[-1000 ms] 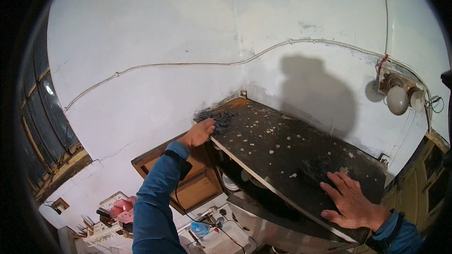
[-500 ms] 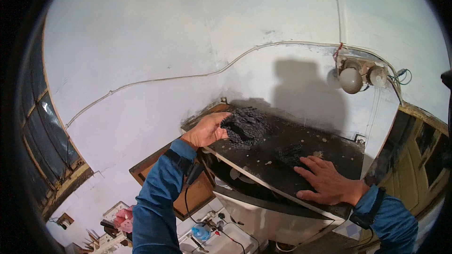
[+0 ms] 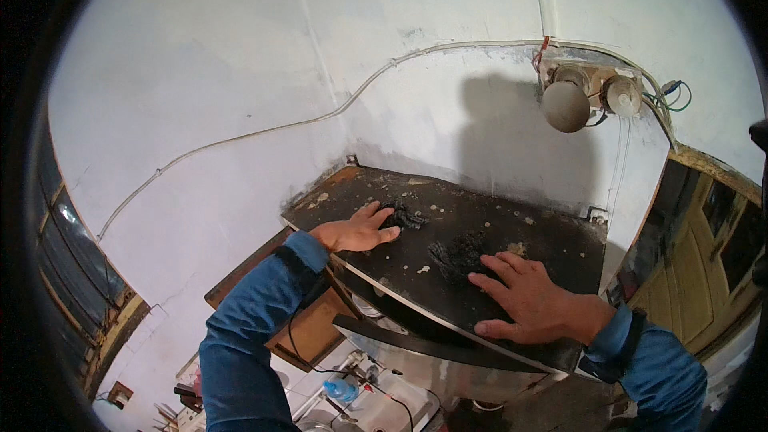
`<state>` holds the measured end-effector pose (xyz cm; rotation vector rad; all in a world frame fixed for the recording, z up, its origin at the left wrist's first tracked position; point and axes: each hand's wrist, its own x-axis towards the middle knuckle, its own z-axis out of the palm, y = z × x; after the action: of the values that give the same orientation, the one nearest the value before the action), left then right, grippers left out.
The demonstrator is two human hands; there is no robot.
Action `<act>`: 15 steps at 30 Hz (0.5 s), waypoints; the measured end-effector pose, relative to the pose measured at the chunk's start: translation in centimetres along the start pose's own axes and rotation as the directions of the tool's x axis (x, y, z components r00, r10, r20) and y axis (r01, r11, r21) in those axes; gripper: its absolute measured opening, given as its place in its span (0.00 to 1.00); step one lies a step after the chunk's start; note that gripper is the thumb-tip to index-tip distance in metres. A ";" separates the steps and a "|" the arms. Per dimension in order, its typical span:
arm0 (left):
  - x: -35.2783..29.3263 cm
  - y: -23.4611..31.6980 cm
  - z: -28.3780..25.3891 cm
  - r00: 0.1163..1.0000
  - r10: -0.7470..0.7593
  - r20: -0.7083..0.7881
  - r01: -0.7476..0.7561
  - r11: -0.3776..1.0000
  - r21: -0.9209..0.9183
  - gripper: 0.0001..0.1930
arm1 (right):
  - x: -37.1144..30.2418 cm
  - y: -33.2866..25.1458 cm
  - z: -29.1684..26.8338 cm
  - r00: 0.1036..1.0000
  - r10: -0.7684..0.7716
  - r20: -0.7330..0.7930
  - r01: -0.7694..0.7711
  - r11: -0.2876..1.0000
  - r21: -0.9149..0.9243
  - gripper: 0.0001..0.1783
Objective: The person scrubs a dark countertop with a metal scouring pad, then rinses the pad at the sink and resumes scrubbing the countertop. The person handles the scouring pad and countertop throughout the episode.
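Observation:
My left hand point(image 3: 358, 230) reaches over the front left of a dark cabinet top point(image 3: 520, 228). Its thumb and fingers close on the edge of a crumpled black textured cloth point(image 3: 410, 216), which lies on the surface. My right hand point(image 3: 532, 298) rests palm down nearer the front right edge, fingers spread. Beside its fingertips lies a second crumpled black cloth point(image 3: 456, 258), flatter against the dark top. Pale specks and flakes of dirt dot the top around both hands.
A bulb fixture point(image 3: 566, 106) and loose cable hang on the white wall point(image 3: 240, 56) behind. Below the top, a brown cabinet door point(image 3: 312, 328) stands ajar at left, above a white sink point(image 3: 392, 404). A yellowish door point(image 3: 688, 264) is at the right.
My left hand has lowered the black cloth from above the cabinet top onto its surface. My right hand stays spread on the top. The view has shifted slightly.

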<state>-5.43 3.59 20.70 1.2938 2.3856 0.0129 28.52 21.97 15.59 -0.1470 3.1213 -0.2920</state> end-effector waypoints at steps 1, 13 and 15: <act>0.7 0.4 0.4 0.999 -0.004 -0.038 0.006 0.999 0.046 0.45 | 0.0 0.3 -0.2 1.000 0.001 0.000 -0.001 1.000 0.023 0.52; -4.4 7.0 2.5 0.658 0.670 -0.345 -0.566 0.742 0.360 0.25 | 1.6 2.3 -4.8 0.993 0.114 -0.019 -0.099 0.923 0.372 0.41; -4.5 8.9 3.1 0.652 0.693 -0.307 -0.652 0.720 0.240 0.15 | 1.9 2.3 -6.8 0.985 0.131 0.114 -0.163 0.927 0.338 0.40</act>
<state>4.92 4.38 21.36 2.3590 2.0327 0.3937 26.34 25.26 21.88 0.0749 2.9108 -0.7984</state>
